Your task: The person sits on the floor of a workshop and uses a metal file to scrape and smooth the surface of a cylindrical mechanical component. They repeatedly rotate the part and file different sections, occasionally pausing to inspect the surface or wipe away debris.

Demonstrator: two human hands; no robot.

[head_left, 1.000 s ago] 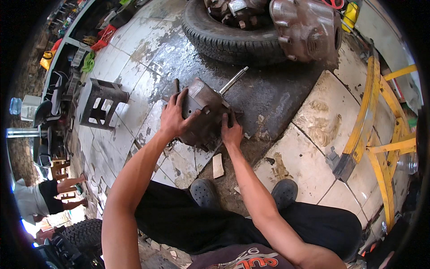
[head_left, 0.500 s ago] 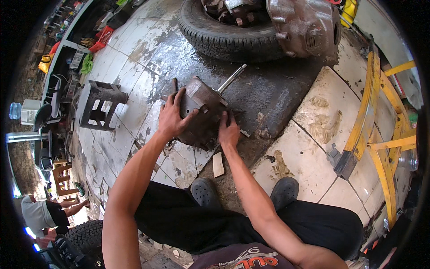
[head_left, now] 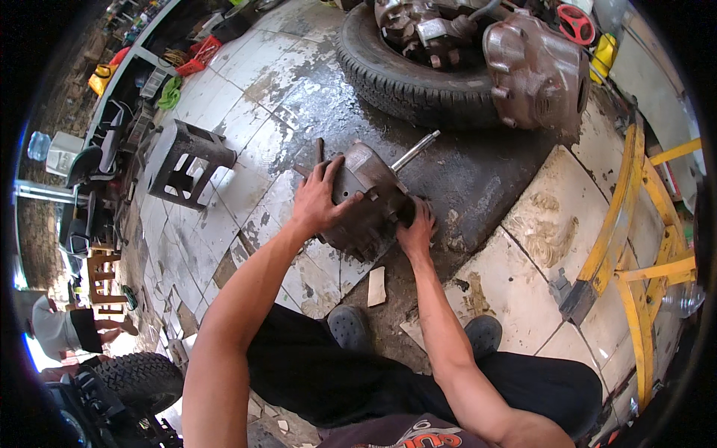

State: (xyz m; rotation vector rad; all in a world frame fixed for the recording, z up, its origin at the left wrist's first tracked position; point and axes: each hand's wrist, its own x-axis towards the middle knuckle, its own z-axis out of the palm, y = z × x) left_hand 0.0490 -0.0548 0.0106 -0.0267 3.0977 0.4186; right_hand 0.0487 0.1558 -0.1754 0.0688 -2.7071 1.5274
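The fingers (head_left: 322, 172) of the left hand (head_left: 317, 200) are spread over the left side of a dark, greasy metal case (head_left: 367, 222), the thumb lying across its near face; they press rather than close around it. The right hand (head_left: 417, 230) is at the right side of the case, its fingers partly curled there; whether they grip or just rest, I cannot tell. The case is on the floor in front of the person, with a shiny rod (head_left: 416, 151) sticking out past its far right side.

The work in hand looks like steadying or handling the case. It looks heavy and slick, so shifting it would probably call for a firm hold on both sides, clear of the rod.

Under and beyond the case is a dark, wet-looking patch (head_left: 478, 190); around that, worn, stained white tiles (head_left: 485, 257). A pale flat scrap (head_left: 376, 287) lies on the near side of the case, toward the dark shoes (head_left: 349, 328). Beyond the case and to its right, a tire (head_left: 418, 104) lies flat, a bigger brown metal part (head_left: 534, 75) against it. Left of the case is a dark stool (head_left: 168, 160); well to its right, a yellow frame (head_left: 609, 224). Far left, another person (head_left: 60, 332) bends over.
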